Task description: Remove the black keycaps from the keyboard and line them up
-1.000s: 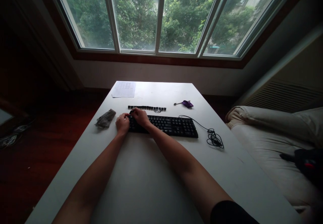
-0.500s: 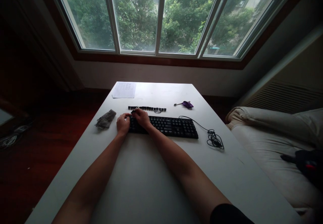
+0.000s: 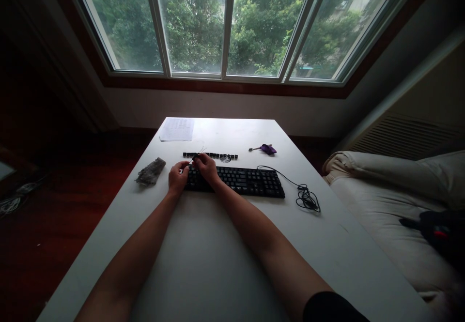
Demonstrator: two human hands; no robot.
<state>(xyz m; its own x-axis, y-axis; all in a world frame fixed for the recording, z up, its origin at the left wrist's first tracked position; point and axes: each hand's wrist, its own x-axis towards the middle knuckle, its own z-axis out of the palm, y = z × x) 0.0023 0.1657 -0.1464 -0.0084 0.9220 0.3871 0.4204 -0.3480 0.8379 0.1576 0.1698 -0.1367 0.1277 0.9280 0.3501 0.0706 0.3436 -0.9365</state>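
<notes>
A black keyboard point(image 3: 250, 181) lies across the white table in front of me. My left hand point(image 3: 178, 177) is at its left end, thumb and fingers curled together; whatever lies between the fingertips is too small and dark to make out. Over the keyboard's left part, my right hand point(image 3: 206, 168) grips a small dark tool with thin wire prongs, apparently a keycap puller point(image 3: 196, 156), its wires pointing up and away. The hands' fingertips are close together. Just behind the keyboard runs a row of loose black keycaps point(image 3: 218, 156), partly hidden by my right hand.
A crumpled grey cloth-like bundle point(image 3: 150, 172) lies left of the keyboard. Behind are a printed paper sheet point(image 3: 177, 129) and a purple item point(image 3: 268, 149) beside a small brush point(image 3: 254, 149). The coiled cable point(image 3: 308, 200) sits right; a pale sofa point(image 3: 378, 201) stands beside the table point(image 3: 203, 264).
My right hand has turned slightly, and the wire prongs now stick up above it. The left fingertips have shifted a little toward the right hand. The whole view has moved slightly.
</notes>
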